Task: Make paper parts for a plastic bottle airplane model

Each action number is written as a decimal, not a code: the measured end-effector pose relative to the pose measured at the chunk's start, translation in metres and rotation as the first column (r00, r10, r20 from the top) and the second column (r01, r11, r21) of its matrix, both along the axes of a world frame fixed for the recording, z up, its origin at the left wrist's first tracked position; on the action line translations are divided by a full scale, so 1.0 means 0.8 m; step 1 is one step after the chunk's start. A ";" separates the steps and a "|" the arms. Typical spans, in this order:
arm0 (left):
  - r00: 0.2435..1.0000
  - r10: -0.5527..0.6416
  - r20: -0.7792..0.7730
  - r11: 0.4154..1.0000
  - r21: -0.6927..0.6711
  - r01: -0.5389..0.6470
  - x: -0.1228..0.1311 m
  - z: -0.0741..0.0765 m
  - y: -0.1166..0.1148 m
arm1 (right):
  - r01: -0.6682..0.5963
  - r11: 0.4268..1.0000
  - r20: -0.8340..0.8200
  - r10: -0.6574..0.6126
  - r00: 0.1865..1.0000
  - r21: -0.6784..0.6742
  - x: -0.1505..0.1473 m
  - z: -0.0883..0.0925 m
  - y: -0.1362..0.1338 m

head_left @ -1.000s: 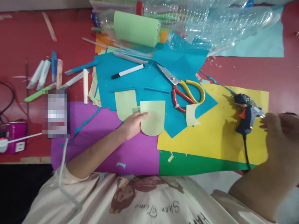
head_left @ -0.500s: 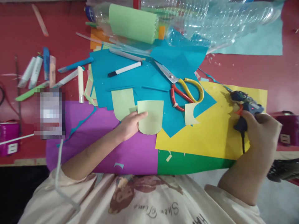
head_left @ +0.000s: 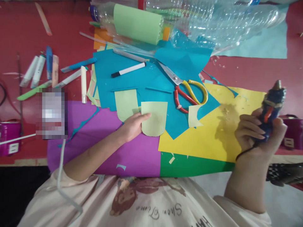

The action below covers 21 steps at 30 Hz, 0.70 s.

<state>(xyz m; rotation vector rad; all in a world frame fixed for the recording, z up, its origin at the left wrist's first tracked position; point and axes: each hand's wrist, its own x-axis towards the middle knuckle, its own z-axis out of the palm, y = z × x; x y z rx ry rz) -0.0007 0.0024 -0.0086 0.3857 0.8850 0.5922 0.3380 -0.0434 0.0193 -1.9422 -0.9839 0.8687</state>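
My left hand (head_left: 133, 126) pinches the left edge of a pale green paper piece (head_left: 155, 121) with a rounded bottom, thumb on top. Just behind it, a similar pale green piece (head_left: 126, 104) lies partly on the blue paper (head_left: 104, 75). At the right, my right hand (head_left: 258, 135) is wrapped round a dark blue glue gun (head_left: 271, 108) with an orange trigger, raised over the yellow paper (head_left: 213, 132), nozzle pointing up and away. Scissors (head_left: 187, 88) with red and yellow handles lie open between the hands, beside a small cut pale scrap (head_left: 194, 116).
Clear plastic bottles (head_left: 227, 22) and one wrapped in green paper (head_left: 138, 23) lie along the back. Markers (head_left: 38, 71) are scattered at the left, near a blurred phone (head_left: 53, 113) with a cable. Purple paper (head_left: 101, 151) and green paper (head_left: 196, 165) line the front edge.
My right hand has turned and lifted the glue gun off to the right, so its nozzle now points up. A blue strip it was near now lies uncovered on the yellow paper. My left hand stays put.
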 end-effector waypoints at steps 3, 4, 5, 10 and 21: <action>1.000 -0.022 0.017 1.000 -0.011 0.023 -0.002 -0.004 0.001 | 0.030 0.997 -0.461 0.009 0.887 0.076 -0.029 0.004 -0.002; 0.999 -0.033 0.023 0.999 -0.025 0.034 -0.003 -0.005 0.000 | 0.010 0.997 -0.508 0.031 0.861 0.077 -0.040 0.005 -0.003; 0.999 -0.043 0.031 0.998 -0.043 0.044 -0.003 -0.007 0.000 | -0.018 0.997 -0.523 0.054 0.851 0.074 -0.050 0.006 -0.005; 0.996 -0.057 0.075 0.994 -0.092 0.063 0.004 -0.012 -0.015 | -0.268 0.962 -0.600 0.249 0.760 0.059 -0.109 0.010 -0.015; 0.992 -0.085 0.092 0.992 -0.090 0.093 0.011 -0.009 -0.021 | -0.421 0.907 -0.548 0.347 0.761 -0.009 -0.171 -0.007 -0.019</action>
